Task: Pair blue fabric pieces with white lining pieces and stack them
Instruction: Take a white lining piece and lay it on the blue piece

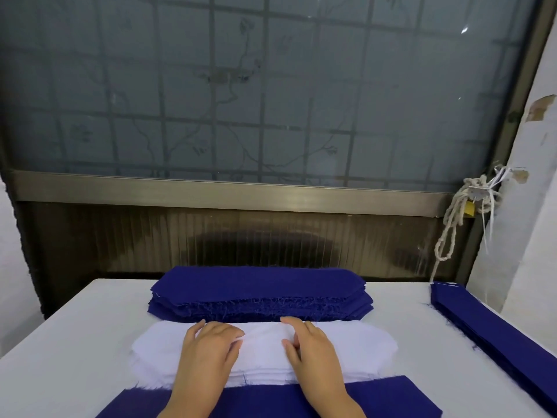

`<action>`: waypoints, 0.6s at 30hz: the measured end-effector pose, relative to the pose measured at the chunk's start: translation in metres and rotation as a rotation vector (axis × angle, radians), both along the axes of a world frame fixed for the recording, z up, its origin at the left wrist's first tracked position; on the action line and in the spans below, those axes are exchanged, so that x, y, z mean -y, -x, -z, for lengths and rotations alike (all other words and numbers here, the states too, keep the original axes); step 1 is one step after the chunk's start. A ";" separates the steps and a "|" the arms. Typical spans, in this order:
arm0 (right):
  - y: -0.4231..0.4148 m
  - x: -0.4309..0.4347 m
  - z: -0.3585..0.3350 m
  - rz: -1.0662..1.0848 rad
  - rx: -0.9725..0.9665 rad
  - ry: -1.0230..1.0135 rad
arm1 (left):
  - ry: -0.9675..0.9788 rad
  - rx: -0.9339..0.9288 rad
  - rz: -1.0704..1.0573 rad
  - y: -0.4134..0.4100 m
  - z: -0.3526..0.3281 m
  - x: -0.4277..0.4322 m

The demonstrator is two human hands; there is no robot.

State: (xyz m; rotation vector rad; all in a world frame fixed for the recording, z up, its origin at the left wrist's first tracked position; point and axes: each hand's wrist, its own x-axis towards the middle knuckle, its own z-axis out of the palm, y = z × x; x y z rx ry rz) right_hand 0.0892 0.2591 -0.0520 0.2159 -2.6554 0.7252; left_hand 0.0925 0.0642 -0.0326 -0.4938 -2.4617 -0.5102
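Observation:
A thick stack of blue fabric pieces (pixel 259 292) lies at the far middle of the table. In front of it sits a stack of white lining pieces (pixel 361 348). A single blue piece (pixel 271 401) lies flat nearest me, under my forearms. My left hand (pixel 211 348) and my right hand (pixel 313 348) both rest on top of the white stack, fingers bent and pinching the top white layer near its middle. The white cloth puckers slightly between the two hands.
The table (pixel 75 342) is covered in white. A second stack of long blue strips (pixel 494 336) runs along its right edge. A frosted window with a metal frame (pixel 229 191) stands behind, and a knotted rope (pixel 461 212) hangs at the right wall.

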 end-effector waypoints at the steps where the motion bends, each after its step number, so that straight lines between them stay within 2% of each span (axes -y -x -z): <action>1: 0.000 0.000 0.000 0.013 0.008 0.008 | -0.005 0.011 -0.002 0.001 0.000 0.001; 4: 0.002 0.001 -0.001 0.031 0.024 0.015 | -0.030 0.127 0.041 0.001 -0.001 0.002; 8: 0.001 0.000 -0.001 -0.004 -0.004 -0.014 | -0.005 0.188 0.083 0.002 -0.001 0.000; 13: 0.000 0.000 -0.001 -0.025 -0.027 -0.036 | 0.012 0.066 0.084 0.000 -0.003 -0.002; 18: -0.002 0.000 -0.004 -0.018 -0.026 -0.009 | 0.043 0.038 -0.009 0.004 0.003 0.005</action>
